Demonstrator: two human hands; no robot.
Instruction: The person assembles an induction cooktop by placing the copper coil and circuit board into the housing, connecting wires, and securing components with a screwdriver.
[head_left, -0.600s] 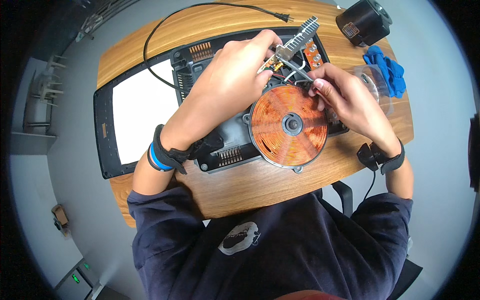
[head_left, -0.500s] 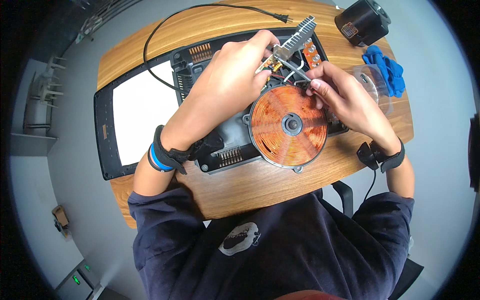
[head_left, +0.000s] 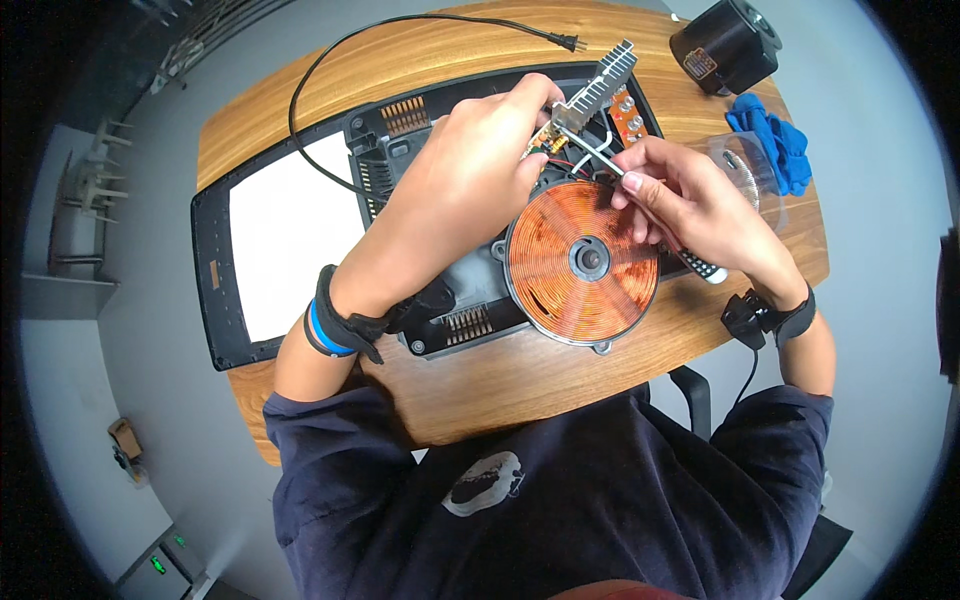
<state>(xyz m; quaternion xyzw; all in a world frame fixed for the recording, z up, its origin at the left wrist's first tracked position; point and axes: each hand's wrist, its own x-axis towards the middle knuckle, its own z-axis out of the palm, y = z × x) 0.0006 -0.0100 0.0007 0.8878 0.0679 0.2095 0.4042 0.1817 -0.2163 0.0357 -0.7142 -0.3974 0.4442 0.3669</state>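
Just beyond the coil [head_left: 556,265], which overhangs the near edge of the housing [head_left: 485,285] on the worktop [head_left: 480,388], the left hand [head_left: 472,155] has its grip pinched on the board [head_left: 543,143], some fingertips hidden. The heatsink [head_left: 601,88] slants up from the board, away from the coil. The right hand [head_left: 700,200], at the coil's far right rim, has its grip closed round the screwdriver [head_left: 600,158], thumb on top; its tip reaches the heatsink's foot, but what it bears on is too small to tell. The step in hand seems to be screwdriver work there. The next move would call for a steady board and a well-aligned tip.
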